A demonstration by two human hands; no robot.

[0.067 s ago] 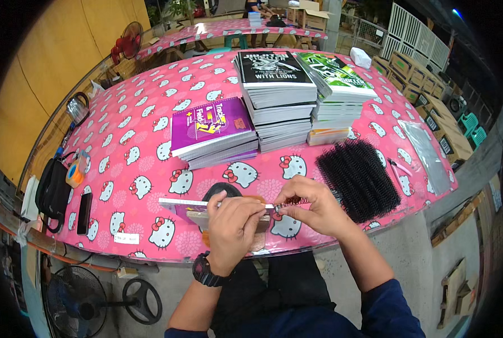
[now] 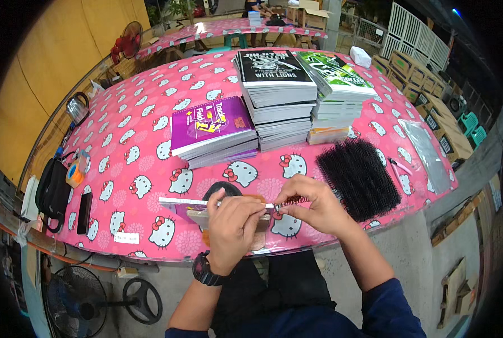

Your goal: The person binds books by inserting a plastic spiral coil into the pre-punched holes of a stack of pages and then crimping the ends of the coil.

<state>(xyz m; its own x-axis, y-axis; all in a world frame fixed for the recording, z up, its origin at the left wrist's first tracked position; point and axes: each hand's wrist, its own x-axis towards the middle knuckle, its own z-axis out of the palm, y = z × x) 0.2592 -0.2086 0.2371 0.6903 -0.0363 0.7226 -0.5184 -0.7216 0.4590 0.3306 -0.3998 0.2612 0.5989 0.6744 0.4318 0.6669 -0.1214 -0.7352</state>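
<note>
My left hand [image 2: 233, 224], with a black watch on the wrist, is closed on a purple-covered book [image 2: 178, 204] that stands edge up near the front of the table. A flat tan block [image 2: 197, 217] sits against the book's near side, partly behind my fingers. At the book's right end, my right hand [image 2: 317, 204] pinches a dark spiral binding coil [image 2: 294, 200] between thumb and fingers. How far the coil runs into the edge is hidden. Beneath the book is a dark round object [image 2: 222, 189], mostly covered.
Black binding coils [image 2: 358, 180] lie heaped to the right, beside pink-handled pliers [image 2: 399, 165] and a clear plastic sheet [image 2: 426, 155]. Behind stand stacks of purple books [image 2: 212, 127], black books [image 2: 276, 96] and green books [image 2: 341, 84]. A phone [image 2: 85, 213] and black pouch [image 2: 52, 188] lie left.
</note>
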